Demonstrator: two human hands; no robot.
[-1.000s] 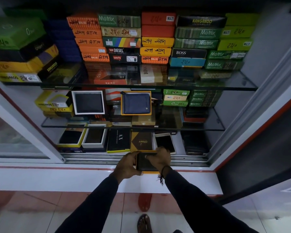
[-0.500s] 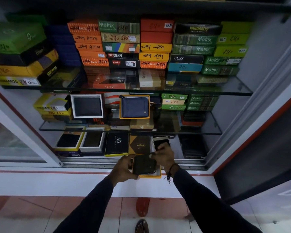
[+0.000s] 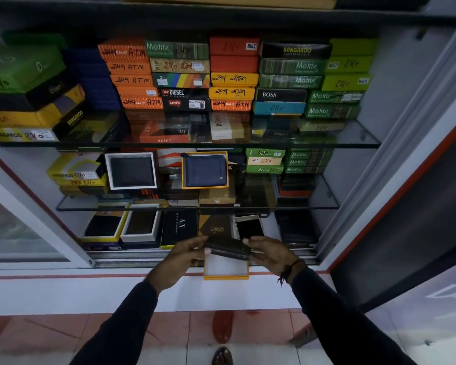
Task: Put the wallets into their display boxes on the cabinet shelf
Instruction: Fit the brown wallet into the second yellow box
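Wallet (image 3: 228, 249), dark, held tilted in the air at the cabinet's front edge, directly above an open yellow-rimmed box (image 3: 226, 270) with a pale lining. The box sits on the white sill (image 3: 90, 288), its interior bare. Left hand (image 3: 178, 259) grips the wallet's left end, thumb on the near side and fingers curled over the top. Right hand (image 3: 273, 254) grips the right end, fingers closed over the far edge; a dark cord band (image 3: 290, 268) circles that wrist. Both arms wear dark sleeves.

Bottom level, behind the hands: two open boxes with dark wallets, one yellow-rimmed (image 3: 104, 225), one white-rimmed (image 3: 142, 223), then a black AX box (image 3: 179, 227), a brown box (image 3: 216, 225), and a white-framed phone-like item (image 3: 249, 227).

Middle glass shelf (image 3: 327, 204): a white-rimmed box with a dark wallet (image 3: 131, 171) stands propped, well apart from a blue zip wallet (image 3: 205, 169) in an orange-rimmed box.

Upper glass shelf (image 3: 363, 138): stacked closed boxes in orange, green, yellow and black, many with handwritten figures.

Red tiled floor (image 3: 50, 335) below; a sandalled foot (image 3: 222, 356) shows at the bottom edge.
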